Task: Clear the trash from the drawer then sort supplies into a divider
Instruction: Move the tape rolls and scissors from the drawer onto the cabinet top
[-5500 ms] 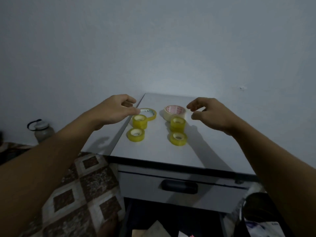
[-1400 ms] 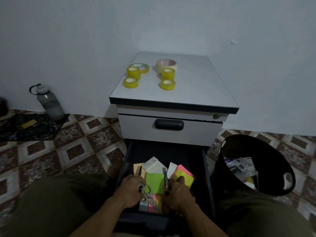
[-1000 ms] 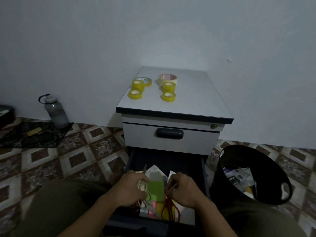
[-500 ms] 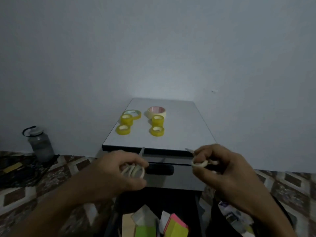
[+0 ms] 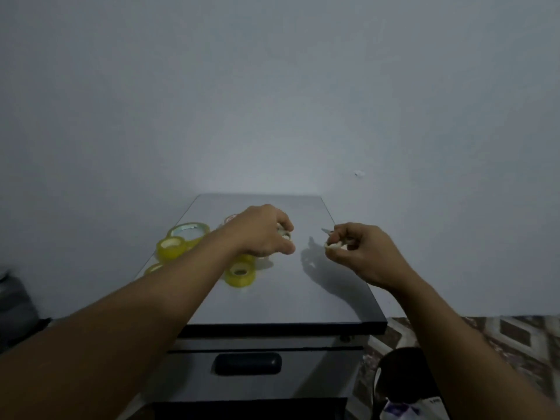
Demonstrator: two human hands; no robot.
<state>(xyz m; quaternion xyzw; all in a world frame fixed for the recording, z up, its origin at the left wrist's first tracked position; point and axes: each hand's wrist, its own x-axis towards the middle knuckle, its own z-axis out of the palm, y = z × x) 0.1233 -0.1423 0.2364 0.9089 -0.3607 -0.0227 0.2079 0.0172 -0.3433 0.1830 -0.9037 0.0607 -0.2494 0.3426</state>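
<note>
Both my arms are stretched out over the top of the small grey cabinet (image 5: 272, 298). My left hand (image 5: 262, 233) is curled tight around a pale, cream-coloured ring handle (image 5: 285, 234) that peeks out between thumb and fingers; it looks like the handle of scissors, though the blades are hidden, so I cannot say for sure. My right hand (image 5: 360, 253), at about three o'clock from the left one, is pinched shut on a second pale ring (image 5: 333, 245), with a thin light tip (image 5: 325, 230) sticking out toward ten o'clock. Both hands hang just above the cabinet top, casting a shadow on it.

Rolls of yellow, see-through tape (image 5: 239, 273) sit on the left half of the top, at eight o'clock from my left hand, with one wider flat roll (image 5: 189, 231) behind them and another roll partly covered by my wrist. Below, the upper drawer (image 5: 248, 363) with its dark handle is closed, and a black bin (image 5: 403, 386) stands at five o'clock on the patterned floor.
</note>
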